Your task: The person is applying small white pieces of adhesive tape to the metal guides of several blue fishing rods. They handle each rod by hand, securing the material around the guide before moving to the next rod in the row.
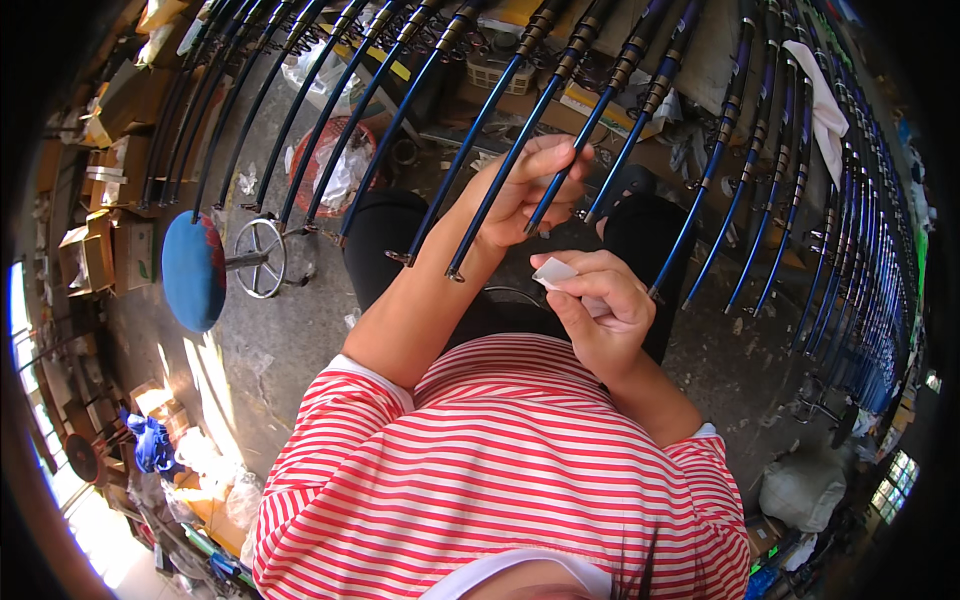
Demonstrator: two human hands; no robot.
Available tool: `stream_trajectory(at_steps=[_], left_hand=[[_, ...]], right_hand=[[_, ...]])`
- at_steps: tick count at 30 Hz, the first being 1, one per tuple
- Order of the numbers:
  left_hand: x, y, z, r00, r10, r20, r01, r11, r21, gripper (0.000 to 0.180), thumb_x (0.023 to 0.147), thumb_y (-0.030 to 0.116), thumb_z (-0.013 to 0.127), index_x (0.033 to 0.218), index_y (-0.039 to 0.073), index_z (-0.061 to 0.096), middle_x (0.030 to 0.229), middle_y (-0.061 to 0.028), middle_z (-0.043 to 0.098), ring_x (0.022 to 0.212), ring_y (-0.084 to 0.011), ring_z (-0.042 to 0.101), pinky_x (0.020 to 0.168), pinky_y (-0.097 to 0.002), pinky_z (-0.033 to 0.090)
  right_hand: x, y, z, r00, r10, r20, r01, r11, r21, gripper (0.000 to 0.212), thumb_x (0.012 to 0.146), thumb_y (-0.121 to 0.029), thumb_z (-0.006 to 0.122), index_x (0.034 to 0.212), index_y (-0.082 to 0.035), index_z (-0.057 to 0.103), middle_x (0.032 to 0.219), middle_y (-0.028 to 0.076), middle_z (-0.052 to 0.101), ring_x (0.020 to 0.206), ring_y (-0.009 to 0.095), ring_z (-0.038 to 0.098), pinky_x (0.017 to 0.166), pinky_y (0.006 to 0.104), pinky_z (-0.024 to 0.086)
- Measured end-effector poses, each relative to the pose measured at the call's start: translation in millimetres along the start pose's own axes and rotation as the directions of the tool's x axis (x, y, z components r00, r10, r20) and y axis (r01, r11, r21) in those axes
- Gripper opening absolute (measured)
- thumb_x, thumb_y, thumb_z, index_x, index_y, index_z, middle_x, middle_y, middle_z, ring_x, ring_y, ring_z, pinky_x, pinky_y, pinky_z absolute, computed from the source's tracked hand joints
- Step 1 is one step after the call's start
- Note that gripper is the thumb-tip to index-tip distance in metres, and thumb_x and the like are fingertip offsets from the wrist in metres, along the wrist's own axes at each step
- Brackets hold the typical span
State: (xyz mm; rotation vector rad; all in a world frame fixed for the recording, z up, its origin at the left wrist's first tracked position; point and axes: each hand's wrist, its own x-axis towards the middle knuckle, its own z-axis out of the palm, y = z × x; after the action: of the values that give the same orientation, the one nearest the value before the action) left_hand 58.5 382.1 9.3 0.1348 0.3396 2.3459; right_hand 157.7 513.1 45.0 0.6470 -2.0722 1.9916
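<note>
The left hand (535,190) is closed around a blue rod (594,120) toward its near end, at centre; the right hand (612,300) pinches a white slip (555,271), apart and nearer. A light, steady hold likely works best, clear of the neighbouring rods (622,160). Far left: a blue stool (190,275).

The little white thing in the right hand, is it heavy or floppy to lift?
The white piece is probably light: it's small and pinched by the right hand. It may be floppy, as it looks thin, though its material is unclear. Looking flat, it likely won't roll.
</note>
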Motion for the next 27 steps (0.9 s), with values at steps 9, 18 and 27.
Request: stream_trajectory(at_steps=[9,18,27], left_hand=[[-36,-15,-12,0.991,0.032,0.127,-0.011,0.988,-0.156,0.030,0.086,0.012,0.058,0.107,-0.009,0.054,0.078,-0.0097,0.062,0.042,0.0004,0.028,0.034,-0.0137,0.022],[-44,-14,-7,0.998,0.025,0.055,-0.017,0.990,-0.139,0.030,0.084,0.009,0.058,0.105,-0.012,0.055,0.076,-0.0136,0.064,0.040,0.0010,0.030,0.035,-0.0137,0.024],[-48,-12,-7,1.000,-0.012,0.027,0.014,0.995,-0.098,0.031,0.080,0.012,0.061,0.104,-0.008,0.057,0.072,-0.0095,0.060,0.045,-0.0024,0.040,0.036,-0.0145,0.030]], right_hand=[[2,5,3,0.998,-0.058,0.002,0.058,0.997,0.058,0.014,0.072,0.004,0.069,0.080,0.000,0.059,0.081,0.013,0.061,0.078,0.024,0.063,0.066,0.0295,0.050],[3,9,8,0.994,-0.081,0.072,0.079,0.996,0.031,0.015,0.070,0.003,0.071,0.079,-0.002,0.060,0.078,0.011,0.061,0.072,0.020,0.063,0.063,0.0274,0.051],[5,6,10,0.992,-0.077,0.104,0.075,0.997,0.020,0.014,0.070,0.003,0.071,0.078,-0.002,0.060,0.077,0.010,0.061,0.071,0.020,0.063,0.062,0.0272,0.051]])
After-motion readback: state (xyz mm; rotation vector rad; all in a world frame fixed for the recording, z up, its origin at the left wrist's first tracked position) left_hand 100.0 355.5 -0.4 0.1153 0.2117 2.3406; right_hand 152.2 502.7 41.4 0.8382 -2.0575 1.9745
